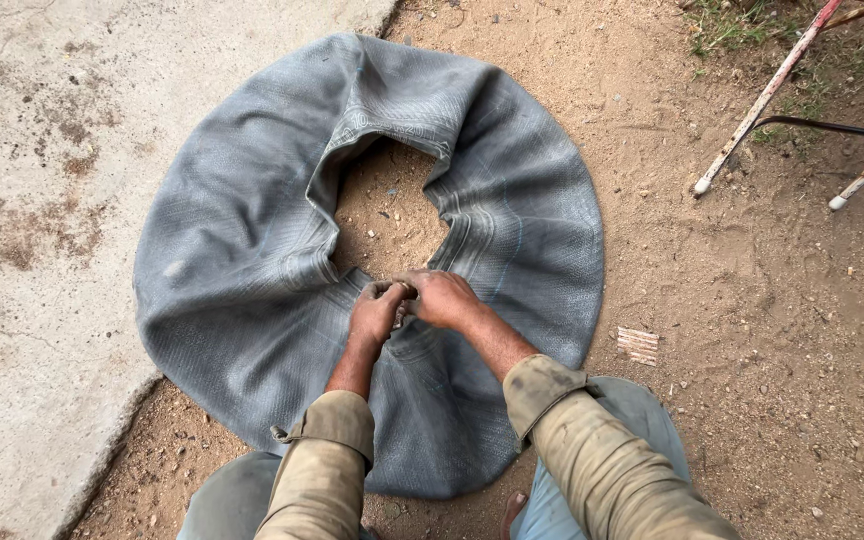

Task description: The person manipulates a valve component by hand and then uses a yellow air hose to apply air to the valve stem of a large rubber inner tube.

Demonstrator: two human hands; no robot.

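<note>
Risk of grit fouling whatever small part sits pinched between left hand (376,312) and right hand (442,298), both closed tight at inner rim of inner tube (242,270); part itself too hidden to identify. Tube grey, deflated, creased, spread flat on sandy ground (752,300) ahead of both hands, far edge folded.

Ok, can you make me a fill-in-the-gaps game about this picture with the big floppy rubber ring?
1. The rubber inner tube is coloured ____.
2. Both hands, left hand and right hand, meet at the tube's ____ edge.
3. The tube lies partly on sandy dirt and partly on ____.
4. The person's sleeves are ____.

Missing words: grey; inner; concrete; khaki
</note>
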